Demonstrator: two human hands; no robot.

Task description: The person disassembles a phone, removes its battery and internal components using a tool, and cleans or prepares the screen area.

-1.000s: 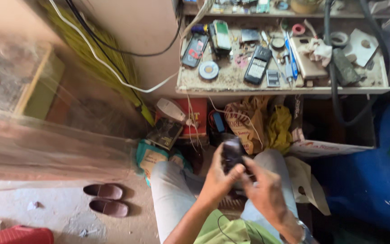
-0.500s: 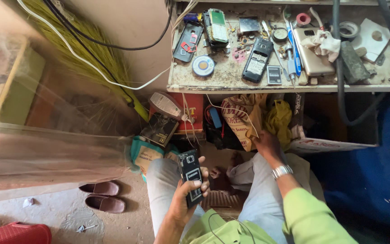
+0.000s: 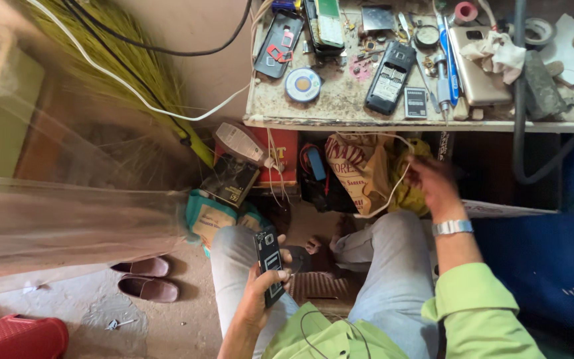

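Observation:
My left hand (image 3: pixel 255 299) holds a black mobile phone (image 3: pixel 269 264) above my left knee, its open back facing up. My right hand (image 3: pixel 431 179), with a metal watch on the wrist, reaches under the workbench (image 3: pixel 340 110) and grips a thin white cable (image 3: pixel 393 186) beside a brown paper bag (image 3: pixel 353 169) and a yellow cloth. On the bench top lie several phones and parts, among them a black phone with its back off (image 3: pixel 390 76), a loose battery (image 3: pixel 415 103) and a round solder spool (image 3: pixel 303 84).
A broom (image 3: pixel 141 80) leans against the wall at the left with a white wire across it. Boxes and bags crowd the floor under the bench. A pair of slippers (image 3: pixel 144 278) and a red plastic thing (image 3: pixel 14 338) lie at the lower left. Blue sheeting is at the right.
One second ago both hands held the phone over my lap. My right hand has let go and reached forward under the bench to the white cable; the left hand keeps the phone.

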